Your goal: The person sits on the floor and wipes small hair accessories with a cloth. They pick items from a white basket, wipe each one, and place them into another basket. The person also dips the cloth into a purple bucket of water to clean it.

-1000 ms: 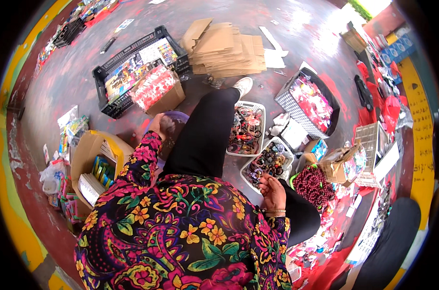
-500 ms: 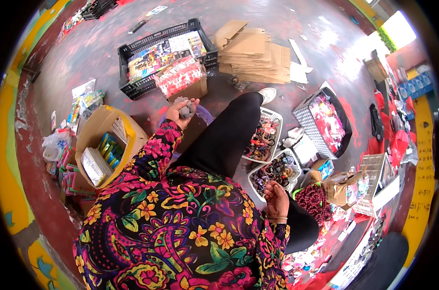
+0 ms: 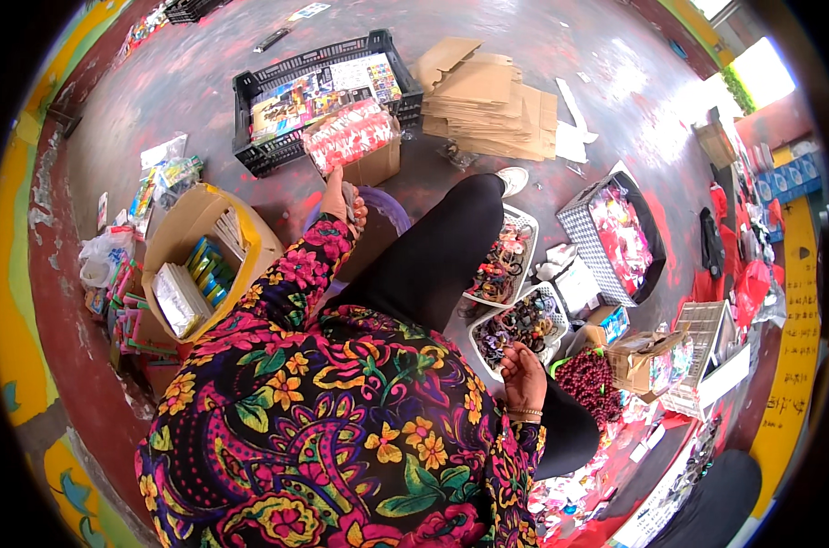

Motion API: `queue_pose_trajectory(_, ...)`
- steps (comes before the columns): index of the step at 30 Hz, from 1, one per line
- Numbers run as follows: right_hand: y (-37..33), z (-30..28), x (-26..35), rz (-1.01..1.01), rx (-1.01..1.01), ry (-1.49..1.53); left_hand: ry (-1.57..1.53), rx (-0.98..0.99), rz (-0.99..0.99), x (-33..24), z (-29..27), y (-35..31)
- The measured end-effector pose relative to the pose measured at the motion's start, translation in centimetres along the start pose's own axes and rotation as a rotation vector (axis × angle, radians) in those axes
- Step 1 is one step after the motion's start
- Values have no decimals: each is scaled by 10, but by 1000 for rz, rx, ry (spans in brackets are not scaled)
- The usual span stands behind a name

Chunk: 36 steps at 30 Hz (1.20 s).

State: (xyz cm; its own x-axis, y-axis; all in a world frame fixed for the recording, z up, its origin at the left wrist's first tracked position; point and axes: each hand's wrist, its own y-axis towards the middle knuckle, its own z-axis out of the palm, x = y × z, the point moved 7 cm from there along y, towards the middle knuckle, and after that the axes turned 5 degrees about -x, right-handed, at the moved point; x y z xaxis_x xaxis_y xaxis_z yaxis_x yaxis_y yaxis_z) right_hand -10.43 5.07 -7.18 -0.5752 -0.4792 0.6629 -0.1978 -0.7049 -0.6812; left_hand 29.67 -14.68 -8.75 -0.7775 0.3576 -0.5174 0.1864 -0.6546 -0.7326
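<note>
My left hand (image 3: 343,203) is closed around a soft grey wad (image 3: 349,194), most of it hidden by the fingers; one finger points forward. It hangs over a bin with a purple rim (image 3: 398,212). Just beyond the hand is a cardboard box topped with red-and-white packs (image 3: 352,137). Above my bent right knee, my right hand (image 3: 524,379) is turned palm up with its fingers curled together; whether they pinch anything small I cannot make out. Beside it sits a white basket of dark hair ties (image 3: 521,331), with another white basket of hair ties (image 3: 501,265) behind.
A black crate (image 3: 250,160) of printed cards and flattened cardboard (image 3: 487,100) lie ahead. An open carton (image 3: 264,245) with packets stands left. To the right are a checkered bin (image 3: 579,224), dark red beads (image 3: 590,384) and a cardboard box (image 3: 647,365).
My left hand has turned and lowered slightly over the purple-rimmed bin, its fingers now covering more of the grey wad. My right hand stays in place. The view has shifted a little.
</note>
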Motion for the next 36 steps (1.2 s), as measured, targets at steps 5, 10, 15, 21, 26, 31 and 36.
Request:
queue_pose_trajectory(5,2,0,-3,8,23,-2,137,-56,111,-6,-21,9)
queue_pose_trajectory(10,2,2,-3,18,20,-16,128,8,32,4,-23,11)
queue_pose_trajectory(15,4,2,-4,25,41,-33,103,50,21,8,-27,10)
queue_pose_trajectory(21,5,7,-2,20,59,-34,145,122,5,1,-25,0)
queue_pose_trajectory(26,7,2,-3,20,51,-46,99,377,95,-27,4,-37)
queue_pose_trajectory(31,3,0,0,4,29,-44,122,834,311,-85,62,-119)
queue_pose_trajectory(36,7,-7,-5,19,45,13,30,1086,239,-91,66,-126)
